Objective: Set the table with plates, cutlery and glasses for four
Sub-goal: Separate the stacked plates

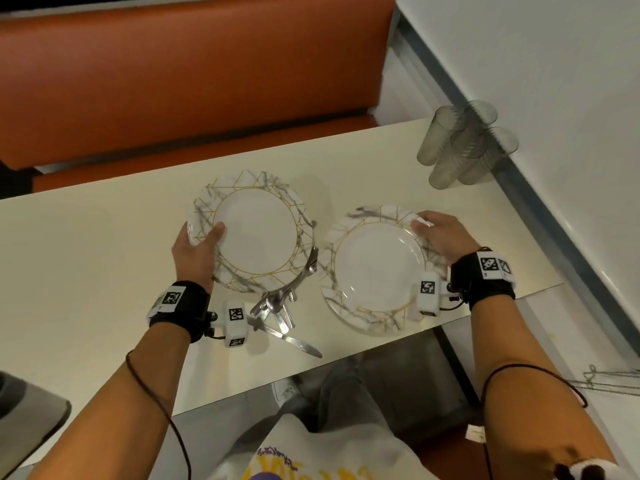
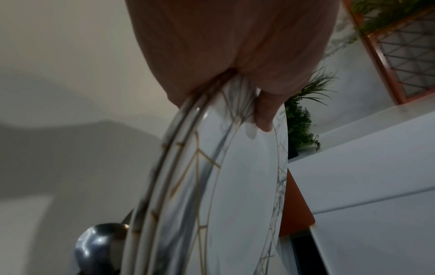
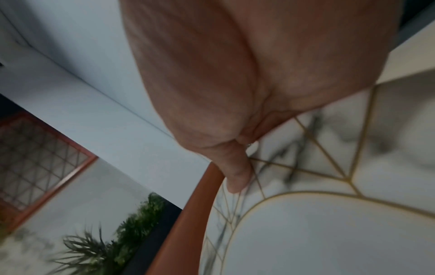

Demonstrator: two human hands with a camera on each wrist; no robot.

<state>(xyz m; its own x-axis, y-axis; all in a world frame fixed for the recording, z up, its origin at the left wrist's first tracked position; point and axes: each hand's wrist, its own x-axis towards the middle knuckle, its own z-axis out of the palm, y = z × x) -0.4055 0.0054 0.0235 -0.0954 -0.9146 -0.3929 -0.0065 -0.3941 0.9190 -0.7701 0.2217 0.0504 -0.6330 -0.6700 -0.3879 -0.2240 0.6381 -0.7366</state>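
Two marble-patterned plates with gold lines (image 1: 256, 233) are stacked in my left hand (image 1: 202, 239), which grips their left rim with the thumb on top. In the left wrist view the thumb (image 2: 263, 111) presses on the top plate (image 2: 235, 186), and a second rim shows beneath it. My right hand (image 1: 434, 228) holds the far right rim of another such plate (image 1: 377, 268) near the table's front edge. In the right wrist view a finger (image 3: 235, 174) lies on that plate's rim (image 3: 317, 148). A pile of steel cutlery (image 1: 280, 310) lies between the plates, partly hidden under the left stack.
Several smoky grey glasses (image 1: 464, 143) stand clustered at the table's back right corner. The cream table (image 1: 86, 271) runs left, with an orange bench (image 1: 173, 81) behind it. A white ledge (image 1: 554, 98) borders the right side. A spoon bowl (image 2: 98, 247) shows under the left plates.
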